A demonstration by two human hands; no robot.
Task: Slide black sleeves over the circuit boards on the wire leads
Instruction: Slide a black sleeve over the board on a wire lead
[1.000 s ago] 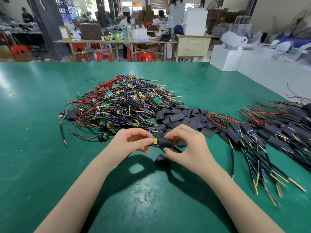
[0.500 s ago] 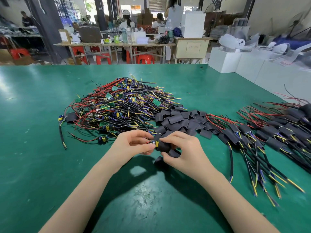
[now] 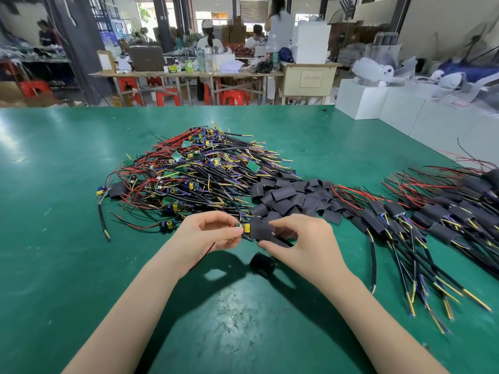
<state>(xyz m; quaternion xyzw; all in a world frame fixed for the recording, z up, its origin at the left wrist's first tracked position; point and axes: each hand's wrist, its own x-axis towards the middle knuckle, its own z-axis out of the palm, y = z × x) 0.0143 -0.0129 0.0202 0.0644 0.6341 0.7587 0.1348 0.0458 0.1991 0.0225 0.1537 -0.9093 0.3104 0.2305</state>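
Sleeve (image 3: 262, 230) slid further over board (image 3: 244, 229), pinched by right hand (image 3: 299, 242); left hand (image 3: 208, 234) pinches board end. Big unsleeved pile (image 3: 189, 179) left.

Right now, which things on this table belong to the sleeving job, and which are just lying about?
Job:
left hand pinching the circuit board
right hand holding the black sleeve on it
unsleeved board pile
loose sleeve heap
finished sleeved leads

Lying about:
stray sleeve on the green table
white boxes
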